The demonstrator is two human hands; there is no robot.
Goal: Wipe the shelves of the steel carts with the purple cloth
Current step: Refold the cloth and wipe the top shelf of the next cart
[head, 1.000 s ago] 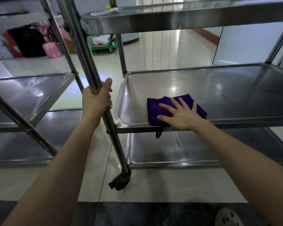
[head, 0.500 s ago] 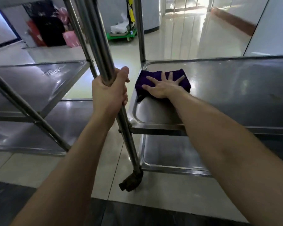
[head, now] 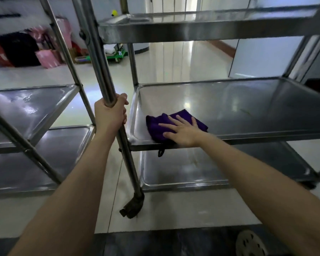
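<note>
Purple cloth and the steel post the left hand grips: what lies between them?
Only a bare strip of steel shelf, seen in the head view.

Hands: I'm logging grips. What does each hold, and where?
Left hand grips the cart post at middle-shelf height. Right hand holds nothing; it lies flat, pressing the cloth onto the shelf.

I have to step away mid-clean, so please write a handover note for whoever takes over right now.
Left-hand grip holds the right cart's front post.
Right-hand grip presses flat on the purple cloth at the front left corner of that cart's middle shelf.
Done: cannot tell which surfaces are already wiped.
Left, probably: rest of this shelf, the bottom shelf, the top shelf, the left cart.
</note>
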